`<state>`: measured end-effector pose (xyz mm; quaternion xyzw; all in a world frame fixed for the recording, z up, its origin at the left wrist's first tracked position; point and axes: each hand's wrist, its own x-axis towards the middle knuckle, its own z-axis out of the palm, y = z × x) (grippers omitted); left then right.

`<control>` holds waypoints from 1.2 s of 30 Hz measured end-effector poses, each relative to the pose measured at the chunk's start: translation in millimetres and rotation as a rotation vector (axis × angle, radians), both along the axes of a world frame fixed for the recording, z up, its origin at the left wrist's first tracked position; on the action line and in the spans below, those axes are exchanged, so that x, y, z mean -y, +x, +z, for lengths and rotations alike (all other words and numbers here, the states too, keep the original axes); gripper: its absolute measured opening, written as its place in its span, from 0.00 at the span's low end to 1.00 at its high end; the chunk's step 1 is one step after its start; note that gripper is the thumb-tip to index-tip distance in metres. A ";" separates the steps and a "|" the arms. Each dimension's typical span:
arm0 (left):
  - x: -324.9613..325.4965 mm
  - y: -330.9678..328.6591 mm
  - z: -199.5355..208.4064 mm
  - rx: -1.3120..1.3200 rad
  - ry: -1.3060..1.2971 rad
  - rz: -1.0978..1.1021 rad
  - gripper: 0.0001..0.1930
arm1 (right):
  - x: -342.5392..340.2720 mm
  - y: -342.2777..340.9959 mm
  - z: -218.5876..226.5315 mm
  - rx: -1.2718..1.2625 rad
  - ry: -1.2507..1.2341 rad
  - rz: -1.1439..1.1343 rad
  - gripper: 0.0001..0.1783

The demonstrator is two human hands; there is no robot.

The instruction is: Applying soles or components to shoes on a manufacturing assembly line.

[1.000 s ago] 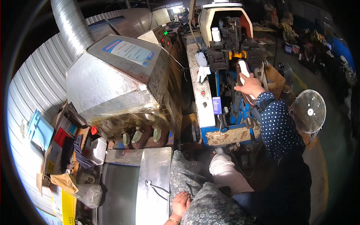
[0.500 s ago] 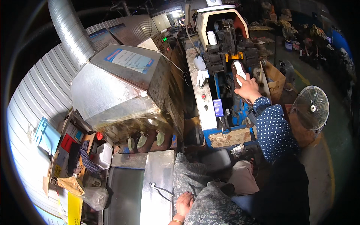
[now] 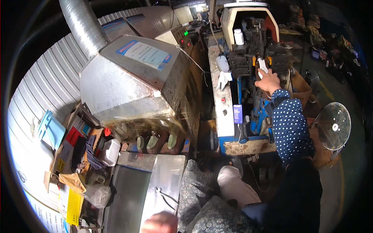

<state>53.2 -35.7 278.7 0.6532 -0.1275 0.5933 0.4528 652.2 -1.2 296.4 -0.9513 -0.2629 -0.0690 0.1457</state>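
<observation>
1. Workshop floor, dim; corrugated metal wall on the left, one ribbed silver duct running up from one big sheet-metal hood.
2. One blue-and-grey machine straight ahead, cream housing over its dark head.
3. Right hand reaches into the machine head, fingers closed round one white part; the part stands roughly upright between the dark machine blocks.
4. Right sleeve: dark blue with white dots.
5. Left hand sits low at the bottom edge, beside a grey steel table. Only a blurred part shows; cannot tell whether its fingers are spread or closed. It holds nothing visible.
6. One white bottle stands on the machine, left of the head. One white rag-like item hangs lower on the grey panel.
7. One round wire-guard fan on the right, near the sleeve.
8. Under the hood: three shoe-shaped forms in a row.
9. Left clutter: one light-blue folder, one red item, one white container, one yellow board, one clear bag.
10. Person's patterned lap blocks the lower centre.
</observation>
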 end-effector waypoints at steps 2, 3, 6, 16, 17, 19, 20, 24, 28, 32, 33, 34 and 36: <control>9.0 6.1 18.1 0.298 0.090 -0.362 0.11 | -2.8 1.0 5.6 -0.008 -0.006 0.003 0.47; 9.9 32.2 39.0 0.503 0.176 -0.480 0.04 | -6.9 0.7 6.3 -0.005 0.004 0.014 0.47; 30.3 49.6 81.6 0.406 0.046 -0.417 0.06 | -9.0 2.6 8.6 -0.005 -0.013 0.025 0.47; 47.7 54.7 97.4 0.413 0.076 -0.476 0.10 | -3.8 5.5 14.2 -0.017 0.001 0.005 0.47; 45.0 46.9 94.6 0.413 0.080 -0.478 0.10 | -2.3 3.8 13.6 -0.017 0.006 -0.001 0.47; 34.9 22.9 87.8 0.176 0.125 -0.604 0.11 | 1.8 2.6 12.9 -0.011 0.004 -0.007 0.47; 38.0 38.8 94.1 0.179 0.128 -0.600 0.11 | -0.9 0.1 14.1 -0.006 0.004 0.001 0.47; 41.6 102.8 109.7 0.686 0.382 -0.561 0.12 | -5.9 -2.4 16.2 0.012 0.000 0.014 0.46; 58.8 98.0 105.6 0.806 0.307 -0.291 0.13 | -0.3 1.6 13.2 0.023 0.009 0.001 0.46; 59.6 107.5 108.5 0.780 0.325 -0.519 0.14 | -1.6 -0.5 14.3 0.036 0.015 0.001 0.45; 59.9 106.0 107.6 0.746 0.323 -0.482 0.15 | -1.9 -1.3 14.7 0.036 0.019 0.006 0.46; 60.3 105.0 106.4 0.713 0.320 -0.444 0.16 | -2.2 -1.0 14.1 0.037 0.019 0.005 0.46; 60.6 103.9 104.6 0.687 0.312 -0.447 0.16 | -2.7 -0.5 13.4 0.053 0.025 -0.008 0.45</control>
